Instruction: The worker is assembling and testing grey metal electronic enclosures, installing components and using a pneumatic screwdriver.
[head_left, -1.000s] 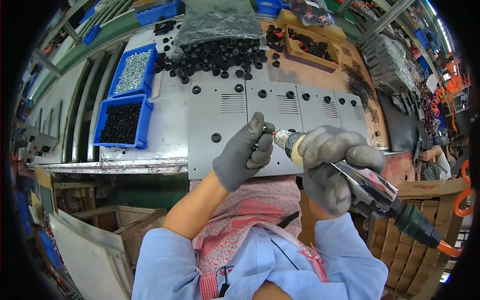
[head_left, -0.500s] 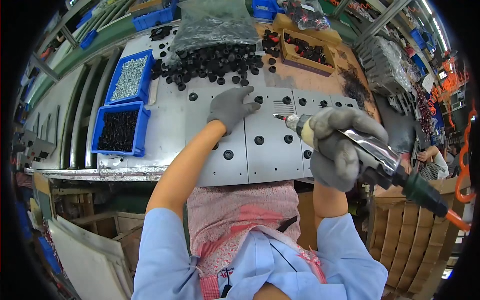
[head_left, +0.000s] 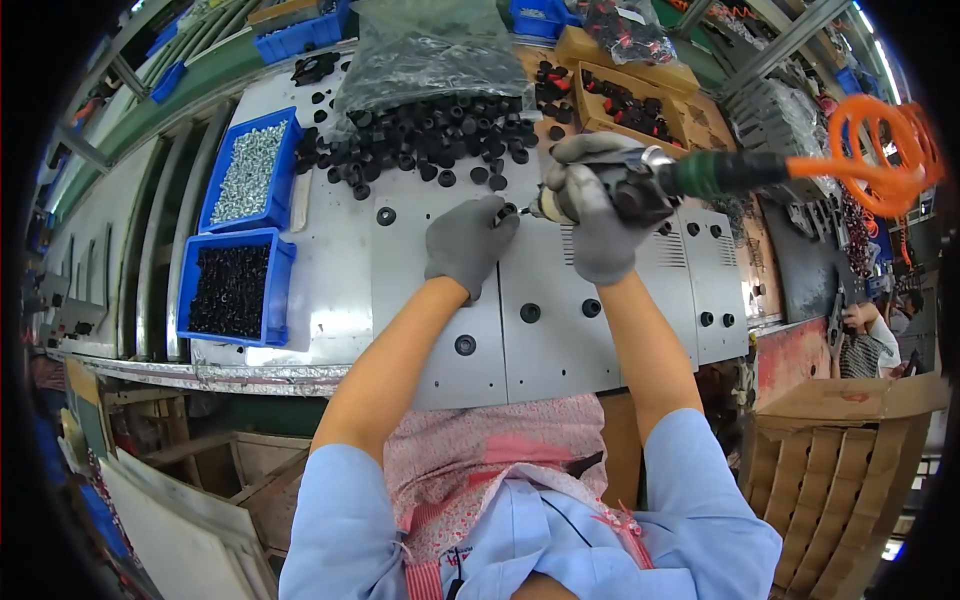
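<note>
My left hand (head_left: 468, 246), in a grey glove, is closed in a pinch around a small black rubber foot (head_left: 507, 211) at the top edge of a grey metal panel (head_left: 450, 372). In my gloved right hand (head_left: 598, 215) is an air screwdriver (head_left: 690, 175), held almost level, with its bit pointing left and meeting the foot or ending just beside it. More black feet sit on the panels, among them one on the left panel (head_left: 465, 345) and one on its neighbour (head_left: 530, 313). Whether a screw is on the bit cannot be made out.
Loose black feet (head_left: 440, 135) spill from a clear plastic bag (head_left: 430, 60) beyond the panels. Two blue bins, one with silvery screws (head_left: 250, 172) and one with small black parts (head_left: 232, 290), stand left. An orange coiled hose (head_left: 880, 155) trails right. A cardboard box (head_left: 690, 130) lies behind.
My right hand has swung the screwdriver left and up to my left fingertips, its hose end now higher. My left fingers have closed on a foot. The view has shifted slightly.
</note>
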